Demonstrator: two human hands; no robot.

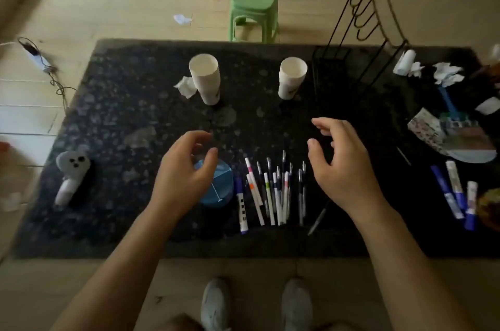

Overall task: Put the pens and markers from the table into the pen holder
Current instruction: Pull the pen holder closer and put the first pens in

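While both hands hover empty, fingers loosely curled apart — left hand (184,171) above blue pen holder (220,187), right hand (341,165) beside it — pens and markers (273,192) lie bunched between them on dark table (121,119).

The dark speckled tabletop (113,119) carries a row of pens and markers (273,192) near its front edge, just beside a blue holder (220,187). Two white paper cups (204,81) (291,77) stand toward the back edge. Three more markers (457,195) lie near the right edge, and a grey bear-faced tube (71,176) lies near the left edge.
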